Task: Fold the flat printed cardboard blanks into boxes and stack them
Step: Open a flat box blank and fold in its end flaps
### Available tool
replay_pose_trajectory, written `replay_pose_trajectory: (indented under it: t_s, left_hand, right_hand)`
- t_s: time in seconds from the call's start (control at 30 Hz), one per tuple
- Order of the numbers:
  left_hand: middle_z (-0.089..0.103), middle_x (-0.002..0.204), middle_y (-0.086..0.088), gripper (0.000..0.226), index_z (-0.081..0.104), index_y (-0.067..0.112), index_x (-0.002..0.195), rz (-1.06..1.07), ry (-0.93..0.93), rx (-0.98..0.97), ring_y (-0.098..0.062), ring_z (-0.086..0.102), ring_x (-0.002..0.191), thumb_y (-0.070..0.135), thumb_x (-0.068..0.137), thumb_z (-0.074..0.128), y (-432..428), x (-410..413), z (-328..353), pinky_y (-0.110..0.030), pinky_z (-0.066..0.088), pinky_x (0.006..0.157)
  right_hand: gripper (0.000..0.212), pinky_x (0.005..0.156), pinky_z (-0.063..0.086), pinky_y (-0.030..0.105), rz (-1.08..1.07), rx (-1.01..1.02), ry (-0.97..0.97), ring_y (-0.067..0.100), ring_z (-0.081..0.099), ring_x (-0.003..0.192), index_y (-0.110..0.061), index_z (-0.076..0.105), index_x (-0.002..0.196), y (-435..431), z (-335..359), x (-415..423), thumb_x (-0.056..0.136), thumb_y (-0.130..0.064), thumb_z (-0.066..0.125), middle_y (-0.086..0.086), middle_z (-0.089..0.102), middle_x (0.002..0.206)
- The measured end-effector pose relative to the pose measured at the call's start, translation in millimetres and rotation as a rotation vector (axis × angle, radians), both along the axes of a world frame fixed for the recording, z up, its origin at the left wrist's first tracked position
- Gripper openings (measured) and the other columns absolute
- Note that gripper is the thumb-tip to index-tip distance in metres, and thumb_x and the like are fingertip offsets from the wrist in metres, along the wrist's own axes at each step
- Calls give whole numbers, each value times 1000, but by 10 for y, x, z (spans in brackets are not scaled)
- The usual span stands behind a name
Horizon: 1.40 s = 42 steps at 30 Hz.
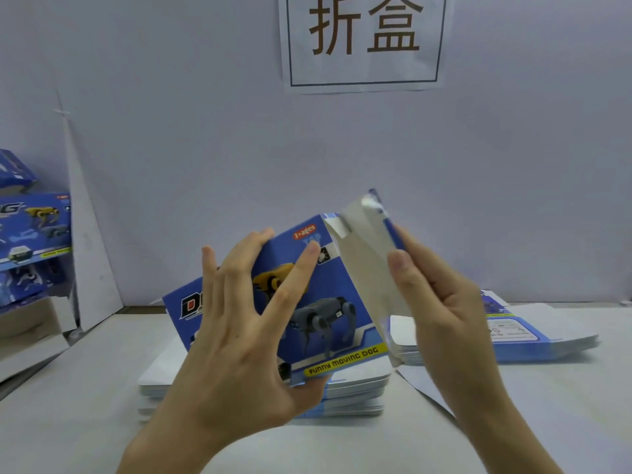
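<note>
A blue printed cardboard box [328, 302] with robot dogs and a yellow "FUNNY MOVING DOG" strip is held up above the table, tilted. My left hand [239, 323] grips its printed front, fingers spread over the face and thumb under the lower edge. My right hand [441, 302] pinches the white inner side panel [366, 261] that is bent away to the right. Under the box lies a stack of flat blanks [260, 395]. A second stack of flat blanks [533, 340] lies to the right.
Several folded blue boxes [34, 230] are piled at the far left on a low white shelf. A white sheet leans against the wall beside them. A paper sign [364, 39] with two characters hangs on the back wall. The white table [85, 422] spreads below.
</note>
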<state>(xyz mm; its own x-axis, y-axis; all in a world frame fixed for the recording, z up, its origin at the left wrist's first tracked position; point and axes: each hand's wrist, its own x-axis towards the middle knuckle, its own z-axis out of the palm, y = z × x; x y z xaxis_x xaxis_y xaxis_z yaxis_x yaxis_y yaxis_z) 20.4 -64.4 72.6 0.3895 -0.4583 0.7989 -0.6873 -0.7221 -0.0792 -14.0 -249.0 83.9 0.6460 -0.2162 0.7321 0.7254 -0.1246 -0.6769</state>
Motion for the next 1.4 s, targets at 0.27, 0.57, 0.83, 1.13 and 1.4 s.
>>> replay_pose_trajectory:
  t_s: [0.27,0.57,0.83,1.13,1.4]
  left_hand:
    - [25,143,-21,108,18,24,149,-2,22,-50,-37,32,136,62,59,61,1,-44,30,-52,-4,118]
    - [31,143,-19,108,23,20,149,21,43,-54,-35,32,136,66,59,61,38,-72,67,-53,1,117]
    - [33,143,-18,107,23,21,149,-14,102,-120,-34,31,132,66,58,58,15,-125,69,-48,3,117]
    - [35,143,-20,107,29,17,146,-38,56,-28,-35,34,135,68,58,62,13,-82,51,-58,7,116]
    - [31,143,-17,105,29,21,147,-67,20,-23,-31,29,138,69,60,63,38,-42,9,-59,5,116]
  right_hand:
    - [42,106,42,33,-26,-219,16,2,44,132,-32,49,138,178,-84,-18,97,-31,41,-20,52,138]
    - [63,95,49,26,333,-274,109,15,53,126,-27,39,145,-40,-41,-42,85,-33,54,-8,54,139]
    - [80,102,44,26,179,-432,14,8,39,137,-45,28,146,36,-136,17,79,-32,70,-17,38,150]
    - [75,88,49,13,285,-401,45,5,47,129,-39,35,145,-15,-60,-60,78,-28,67,-14,35,146]
    - [75,86,52,16,236,-398,65,2,36,135,-43,33,145,44,-134,-37,82,-24,68,-26,24,142]
